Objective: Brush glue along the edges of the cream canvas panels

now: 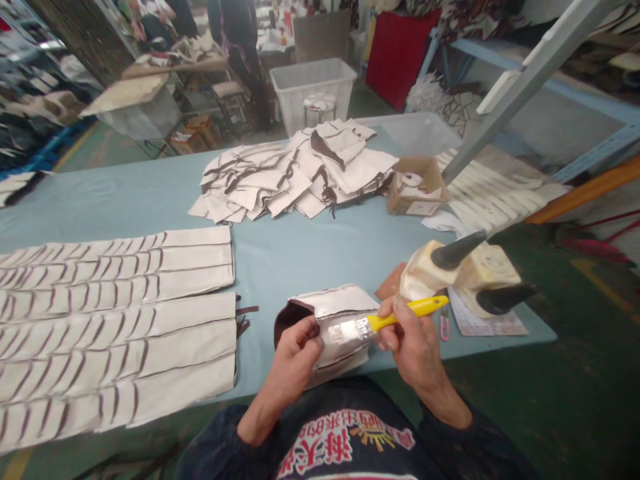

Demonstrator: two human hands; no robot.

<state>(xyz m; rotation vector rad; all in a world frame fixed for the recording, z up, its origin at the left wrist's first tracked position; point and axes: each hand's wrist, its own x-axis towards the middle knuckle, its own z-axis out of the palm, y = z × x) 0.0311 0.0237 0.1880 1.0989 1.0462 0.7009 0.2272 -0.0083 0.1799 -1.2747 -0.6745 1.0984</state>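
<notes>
One brown-edged canvas piece (345,313) curled in left hand (295,360); right hand (407,333) pinching yellow paintbrush (407,312)

Green workshop floor (520,393) with yellow painted stripe (603,283), white plastic bin (313,90) and blue metal shelving (550,85) beyond

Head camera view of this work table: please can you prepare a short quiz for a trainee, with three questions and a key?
1. Which hand holds the yellow-handled brush?
2. True or false: the cardboard box stands to the right of the pile of cut pieces.
3. What does the left hand hold? A) a ruler B) a folded cream piece with a dark edge C) a pair of scissors

Key: 1. The right hand. 2. True. 3. B.
</notes>
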